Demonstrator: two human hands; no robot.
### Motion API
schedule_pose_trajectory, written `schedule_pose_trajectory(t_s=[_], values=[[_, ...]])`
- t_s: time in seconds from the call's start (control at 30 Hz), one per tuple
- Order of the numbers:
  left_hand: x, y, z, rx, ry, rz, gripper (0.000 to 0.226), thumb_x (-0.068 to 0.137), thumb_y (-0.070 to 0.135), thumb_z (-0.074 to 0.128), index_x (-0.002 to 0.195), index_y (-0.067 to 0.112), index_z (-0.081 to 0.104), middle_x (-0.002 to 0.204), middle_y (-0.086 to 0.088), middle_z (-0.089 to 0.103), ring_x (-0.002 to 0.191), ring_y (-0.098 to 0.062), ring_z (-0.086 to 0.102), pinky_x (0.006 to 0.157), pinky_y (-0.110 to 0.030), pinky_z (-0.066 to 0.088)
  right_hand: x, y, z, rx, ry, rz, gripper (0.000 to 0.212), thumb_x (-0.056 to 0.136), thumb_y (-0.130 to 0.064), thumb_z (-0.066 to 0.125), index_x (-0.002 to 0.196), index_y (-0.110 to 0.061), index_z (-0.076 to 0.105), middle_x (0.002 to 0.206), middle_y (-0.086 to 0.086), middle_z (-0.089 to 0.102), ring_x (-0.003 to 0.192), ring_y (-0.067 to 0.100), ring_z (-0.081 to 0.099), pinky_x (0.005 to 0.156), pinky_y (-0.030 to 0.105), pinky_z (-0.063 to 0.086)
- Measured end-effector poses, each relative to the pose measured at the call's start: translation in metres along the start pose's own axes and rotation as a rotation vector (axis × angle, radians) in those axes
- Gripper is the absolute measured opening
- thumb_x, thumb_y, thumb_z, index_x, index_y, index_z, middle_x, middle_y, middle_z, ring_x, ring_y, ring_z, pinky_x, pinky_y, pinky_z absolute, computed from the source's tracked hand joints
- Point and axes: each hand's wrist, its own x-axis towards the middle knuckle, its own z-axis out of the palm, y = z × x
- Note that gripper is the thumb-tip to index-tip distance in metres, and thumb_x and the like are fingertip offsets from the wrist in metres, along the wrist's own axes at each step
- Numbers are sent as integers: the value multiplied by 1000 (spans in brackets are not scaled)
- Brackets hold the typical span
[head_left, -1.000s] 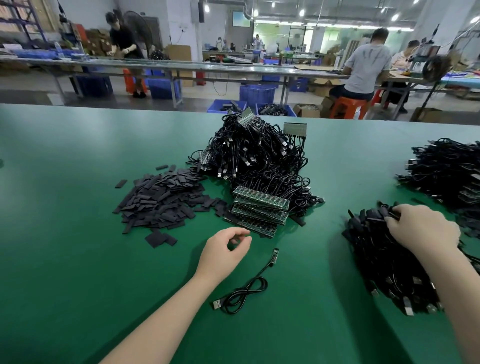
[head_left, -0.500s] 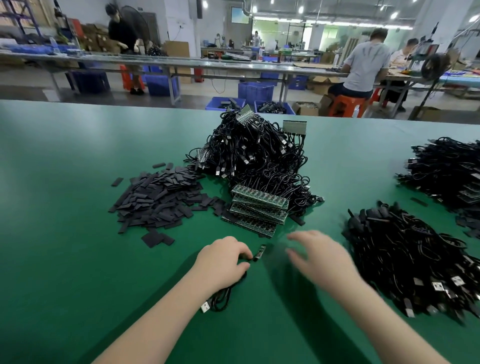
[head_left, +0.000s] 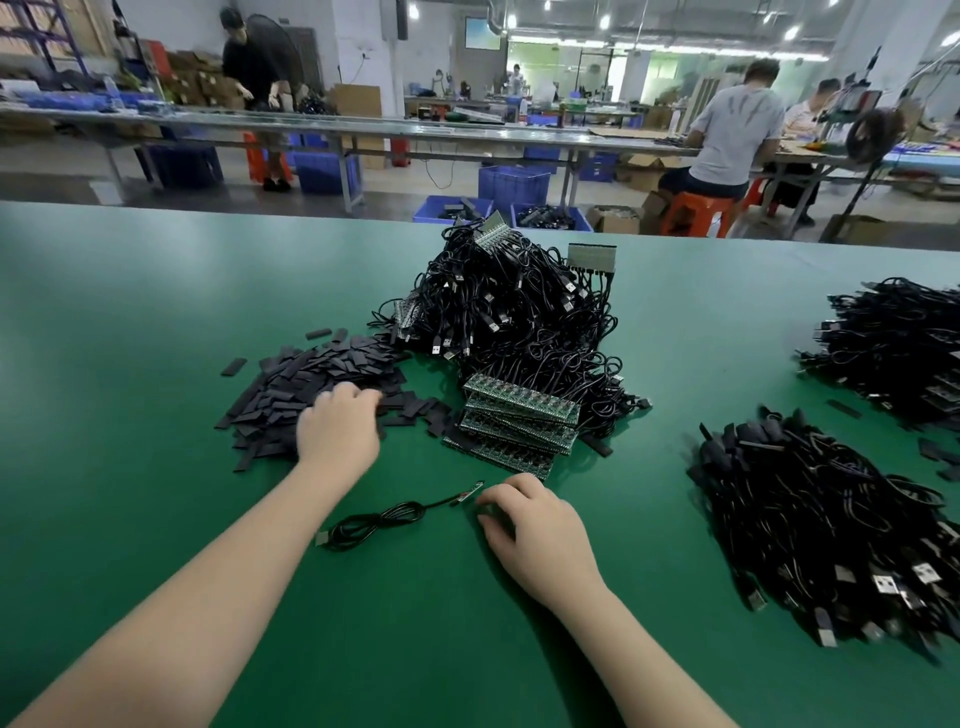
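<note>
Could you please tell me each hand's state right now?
Left hand: on the black strips, grip cannot be told.
Right hand: loosely curled, holding nothing, beside the cable.

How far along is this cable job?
Done, apparently: the heap of black cables with sleeved ends at right. In hand: one coiled black cable lies by the right hand, while the left hand rests on the flat black sleeve pieces. Left: the large central heap of black cables on green board strips.

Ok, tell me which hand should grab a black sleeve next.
Left. The left hand lies on the pile of black sleeves, fingers curled onto them. The right hand sits beside the circuit-board end of the loose cable, well apart from that pile.
</note>
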Motion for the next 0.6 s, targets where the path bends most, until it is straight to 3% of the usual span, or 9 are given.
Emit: schedule_pose_trajectory(t_s=[0.13, 0.37, 0.43, 0.6], values=[[17, -27, 7, 135, -210, -57, 50, 94, 2, 43, 138, 24, 50, 129, -9, 54, 114, -31, 53, 86, -42, 51, 1, 1, 1, 38, 22, 10, 19, 96, -37, 55, 108, -30, 68, 108, -7, 59, 97, 17, 60, 81, 31, 47], [19, -38, 16, 113, -99, -35, 42, 98, 6, 48, 131, 29, 59, 125, -6, 58, 109, -30, 59, 76, -38, 52, 1, 2, 2, 67, 52, 13, 17, 95, -36, 56, 104, -30, 69, 105, -8, 58, 92, 17, 60, 76, 31, 47], [16, -39, 16, 50, -12, -43, 38, 97, 6, 50, 125, 27, 64, 120, -5, 64, 103, -29, 62, 72, -36, 52, 1, 3, 2, 75, 61, 13, 17, 95, -35, 57, 104, -30, 70, 105, -8, 59, 90, 17, 60, 75, 30, 47], [2, -26, 2, -234, 403, 53, 13, 87, 22, 72, 98, 24, 79, 87, 1, 76, 84, -22, 69, 68, -33, 52, 2, 3, 3, 70, 56, 20, 17, 95, -36, 57, 104, -31, 70, 105, -10, 58, 89, 15, 60, 73, 28, 45]])
